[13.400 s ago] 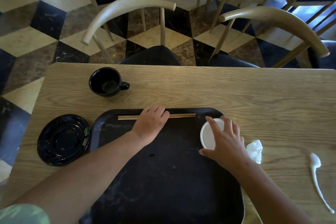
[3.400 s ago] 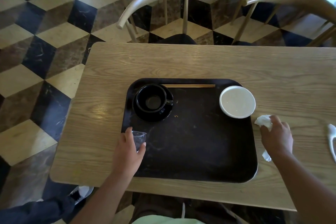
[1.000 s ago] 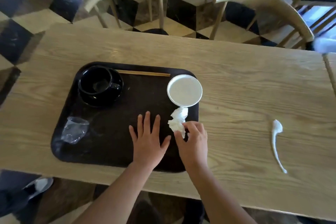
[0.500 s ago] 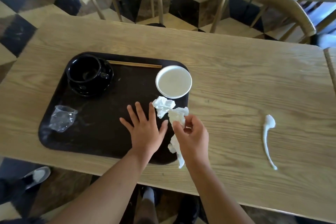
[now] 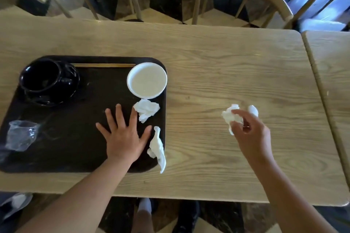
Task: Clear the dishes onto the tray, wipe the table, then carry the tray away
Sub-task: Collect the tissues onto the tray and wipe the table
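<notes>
Fingers (image 5: 234, 114) of the right hand (image 5: 250, 134) pinched a crumpled tissue (image 5: 230, 118) above the bare tabletop (image 5: 227, 73), a white spoon tip (image 5: 253, 110) just behind. The left hand (image 5: 123, 138) lay flat, splayed, on the tray (image 5: 85, 153) holding the dishes. Wiping would go best in overlapping strokes, with the spoon cleared first.

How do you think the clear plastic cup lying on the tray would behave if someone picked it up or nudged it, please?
The clear plastic cup looks thin and crumpled, so it would probably be very light and give under the fingers. Lying on its side on the tray, it might skid or roll at a slight nudge. A gentle pinch at the rim seems safest.
</notes>
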The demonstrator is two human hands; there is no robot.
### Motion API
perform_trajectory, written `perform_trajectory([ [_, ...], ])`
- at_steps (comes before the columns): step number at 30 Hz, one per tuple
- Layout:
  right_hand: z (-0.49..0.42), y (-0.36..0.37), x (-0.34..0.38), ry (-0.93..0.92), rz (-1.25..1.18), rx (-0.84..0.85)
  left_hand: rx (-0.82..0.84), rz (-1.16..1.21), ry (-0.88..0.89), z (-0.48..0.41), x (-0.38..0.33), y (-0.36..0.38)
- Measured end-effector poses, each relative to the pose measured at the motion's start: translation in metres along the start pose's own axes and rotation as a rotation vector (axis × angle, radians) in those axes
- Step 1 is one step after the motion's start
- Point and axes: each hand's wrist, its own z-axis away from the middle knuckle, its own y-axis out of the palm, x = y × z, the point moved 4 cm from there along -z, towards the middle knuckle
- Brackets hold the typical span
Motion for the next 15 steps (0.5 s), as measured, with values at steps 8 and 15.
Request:
perform_trajectory([
  [8,-0.095,-0.057,-0.053,-0.032,0.305,-0.191,0.014,-0.015,-0.014,0.001,0.001,0.002],
  [15,-0.107,-0.036,-0.063,-0.030,0.374,-0.241,0.003,-0.034,-0.025,-0.001,0.003,0.004],
])
